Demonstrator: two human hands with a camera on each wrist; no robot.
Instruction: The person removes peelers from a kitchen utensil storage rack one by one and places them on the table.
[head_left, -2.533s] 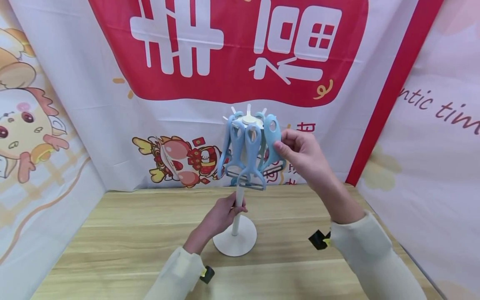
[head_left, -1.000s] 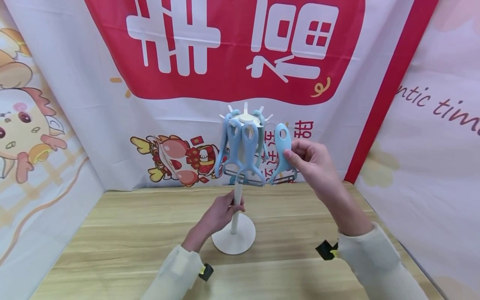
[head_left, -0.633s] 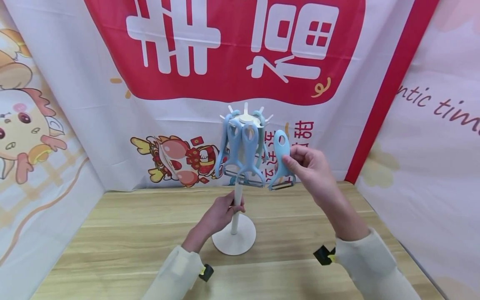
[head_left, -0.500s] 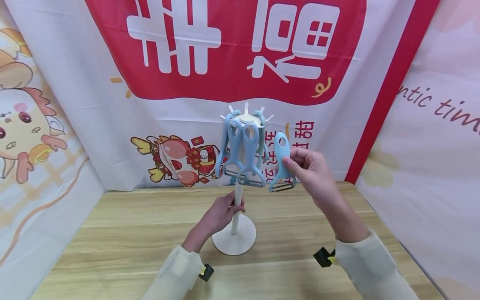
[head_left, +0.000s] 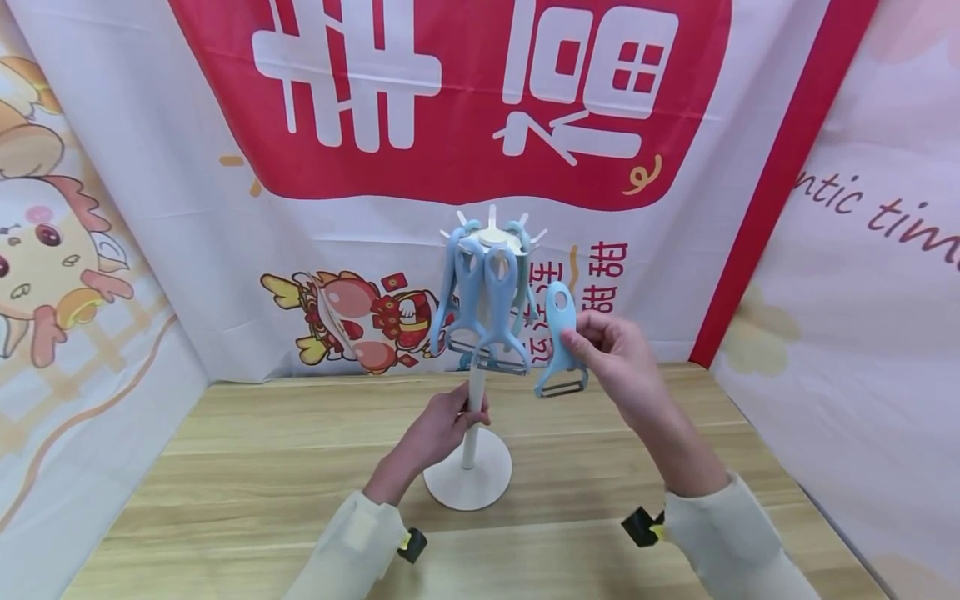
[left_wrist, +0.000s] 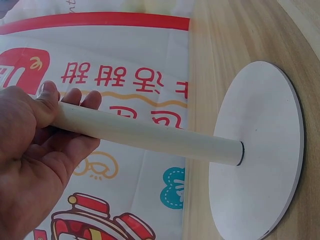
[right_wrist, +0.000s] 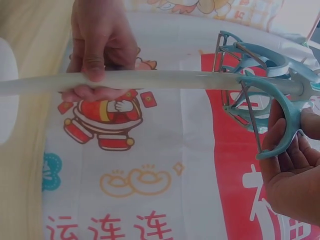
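Note:
A white stand has a round base (head_left: 468,483) on the wooden table, and its top carries a ring of prongs (head_left: 493,237). My left hand (head_left: 446,429) grips the stand's post (left_wrist: 150,136) partway up. Several blue peelers (head_left: 501,300) hang from the prongs by the holes in their handles. To the right of them, my right hand (head_left: 618,350) pinches the handle of a light blue peeler (head_left: 561,317), blade end down, apart from the prongs. In the right wrist view that peeler (right_wrist: 285,115) shows its metal blade, with fingers behind the handle.
The wooden table (head_left: 300,467) spreads around the base. Behind it hangs a printed white and red cloth (head_left: 465,108), with more printed cloth (head_left: 847,292) on the right and left. A small black device (head_left: 641,527) sits at the right cuff.
My right hand has taken the light blue peeler off its prong, moved it to the right, then lowered it. The left hand has kept its grip on the post.

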